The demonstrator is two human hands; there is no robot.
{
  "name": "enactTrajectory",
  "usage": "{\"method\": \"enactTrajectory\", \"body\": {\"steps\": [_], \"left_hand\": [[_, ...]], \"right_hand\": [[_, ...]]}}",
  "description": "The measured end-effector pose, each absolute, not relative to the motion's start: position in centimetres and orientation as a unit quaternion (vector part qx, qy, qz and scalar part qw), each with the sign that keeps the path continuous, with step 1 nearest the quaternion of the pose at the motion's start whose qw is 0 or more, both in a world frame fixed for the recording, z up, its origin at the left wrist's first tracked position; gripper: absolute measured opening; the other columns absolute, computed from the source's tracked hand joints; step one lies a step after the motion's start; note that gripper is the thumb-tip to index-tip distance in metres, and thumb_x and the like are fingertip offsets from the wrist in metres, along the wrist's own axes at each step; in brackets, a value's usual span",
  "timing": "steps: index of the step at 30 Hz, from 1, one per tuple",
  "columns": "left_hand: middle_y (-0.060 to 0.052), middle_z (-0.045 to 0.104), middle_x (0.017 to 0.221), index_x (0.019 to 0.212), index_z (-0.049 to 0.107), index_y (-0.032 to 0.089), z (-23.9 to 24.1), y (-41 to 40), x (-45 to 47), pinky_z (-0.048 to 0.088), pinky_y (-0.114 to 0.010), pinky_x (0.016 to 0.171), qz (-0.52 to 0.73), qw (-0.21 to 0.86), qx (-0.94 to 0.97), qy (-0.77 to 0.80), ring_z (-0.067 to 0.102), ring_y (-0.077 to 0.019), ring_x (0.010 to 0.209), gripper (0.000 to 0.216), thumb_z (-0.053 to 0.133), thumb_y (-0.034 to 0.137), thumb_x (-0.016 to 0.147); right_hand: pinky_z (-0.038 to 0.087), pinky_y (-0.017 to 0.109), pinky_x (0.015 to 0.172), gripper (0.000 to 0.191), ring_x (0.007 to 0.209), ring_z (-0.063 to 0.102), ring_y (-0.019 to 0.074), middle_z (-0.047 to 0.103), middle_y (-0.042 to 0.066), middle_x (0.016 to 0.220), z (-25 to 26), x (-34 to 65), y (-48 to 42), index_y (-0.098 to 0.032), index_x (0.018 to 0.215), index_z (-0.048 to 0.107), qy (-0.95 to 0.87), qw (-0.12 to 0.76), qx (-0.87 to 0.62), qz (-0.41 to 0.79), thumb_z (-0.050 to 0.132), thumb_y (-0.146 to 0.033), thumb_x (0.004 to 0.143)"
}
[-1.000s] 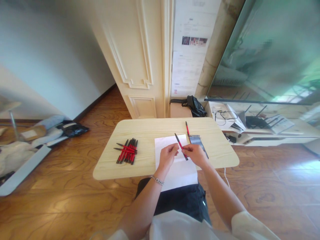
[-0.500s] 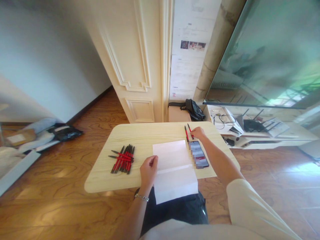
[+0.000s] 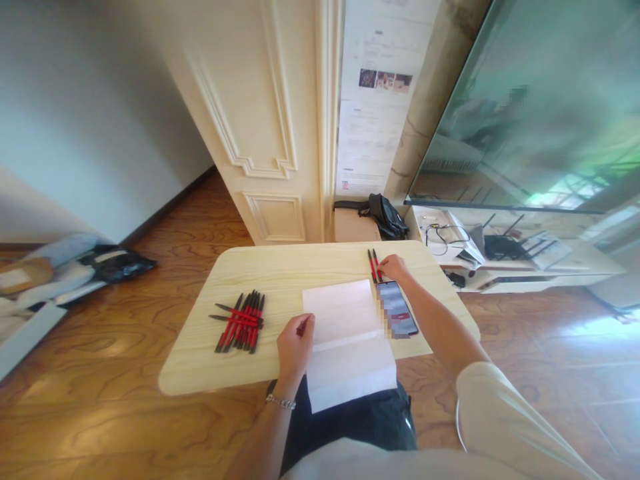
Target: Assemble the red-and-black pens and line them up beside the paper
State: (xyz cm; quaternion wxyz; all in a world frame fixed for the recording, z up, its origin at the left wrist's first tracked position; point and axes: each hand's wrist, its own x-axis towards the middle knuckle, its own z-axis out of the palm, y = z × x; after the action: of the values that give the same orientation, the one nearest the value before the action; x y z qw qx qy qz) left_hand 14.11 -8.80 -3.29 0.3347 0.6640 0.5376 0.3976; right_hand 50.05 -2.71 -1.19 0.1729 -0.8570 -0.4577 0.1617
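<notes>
My right hand (image 3: 395, 268) pinches a red pen with black ends (image 3: 377, 261) at the far right of the table. Close on its left lies a matching pen (image 3: 371, 265), nearly parallel to it. Just below these two is a phone (image 3: 399, 308) with its screen lit. A creased white sheet of paper (image 3: 340, 313) hangs over the table's near edge. At the sheet's left edge rests my left hand (image 3: 294, 343), its fingers curled closed; what is between them cannot be made out. On the left side several red and black pens (image 3: 245, 327) lie in a pile, some crossing the others.
The pale wood table (image 3: 200, 363) has rounded corners. Behind it are a black bag (image 3: 387, 217) and a low white cabinet (image 3: 555, 277) with a router (image 3: 503, 248) and cables. Packages (image 3: 117, 263) lie on the floor at left.
The pen in my right hand has come down and left, closer alongside the other pen. My left hand stays at the paper's edge. The view has shifted slightly.
</notes>
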Motion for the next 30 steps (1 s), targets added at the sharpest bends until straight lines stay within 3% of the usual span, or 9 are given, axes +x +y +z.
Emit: {"method": "enactTrajectory", "body": {"steps": [25, 30], "left_hand": [[-0.004, 0.071, 0.087, 0.094, 0.068, 0.021, -3.4, -8.8, 14.0, 0.052, -0.031, 0.074, 0.403, 0.333, 0.669, 0.528, 0.066, -0.0184, 0.078, 0.028, 0.054, 0.043, 0.085], [-0.005, 0.071, 0.09, 0.097, 0.068, 0.02, -3.1, -9.5, 13.9, 0.052, -0.03, 0.075, 0.419, 0.339, 0.661, 0.522, 0.066, -0.0175, 0.08, 0.028, 0.053, 0.041, 0.086]], "right_hand": [[0.041, 0.021, 0.066, 0.018, 0.077, 0.065, 0.018, 0.072, 0.005, 0.074, -0.2, 48.9, -3.2, -0.019, 0.08, 0.077, -0.471, 0.176, -0.85, 0.16, 0.066, -0.032, 0.073], [0.041, 0.024, 0.068, 0.029, 0.082, 0.065, 0.0187, 0.073, 0.008, 0.086, 1.2, 47.1, -4.5, -0.017, 0.095, 0.074, -0.47, 0.209, -0.846, 0.142, 0.055, -0.035, 0.082]]}}
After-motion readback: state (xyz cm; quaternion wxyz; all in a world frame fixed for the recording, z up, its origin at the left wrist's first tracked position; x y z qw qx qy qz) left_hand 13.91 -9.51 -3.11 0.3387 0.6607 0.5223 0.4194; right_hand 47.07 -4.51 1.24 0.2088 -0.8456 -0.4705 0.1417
